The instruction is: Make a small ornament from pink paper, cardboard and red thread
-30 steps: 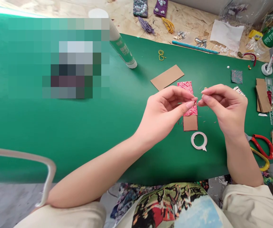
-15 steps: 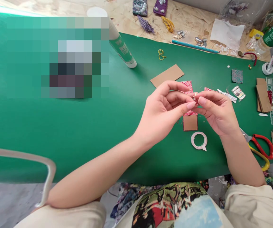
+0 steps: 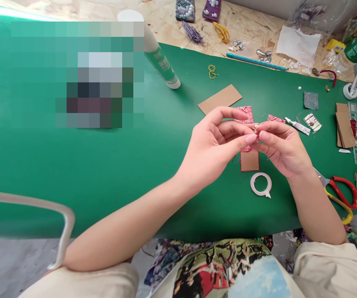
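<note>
My left hand and my right hand meet fingertip to fingertip above the green table. Between their pinched thumbs and fingers is a tiny gold and red piece, mostly hidden, so its kind does not show. Under the hands lie a red patterned fabric piece and a cardboard square with red edges. Another red patterned piece lies behind my right fingers. A roll of white tape rests just in front of the cardboard square.
Right of my hands are a small white tube, scissors with red and yellow handles, and cardboard strips. Behind lie a cardboard rectangle, a blue pencil and yellow wire. A green-and-white tube stands further left.
Both hands stay pinched together in nearly the same place. The gold part of the tiny piece shows slightly differently between the fingertips, and the whole view has shifted a little.
</note>
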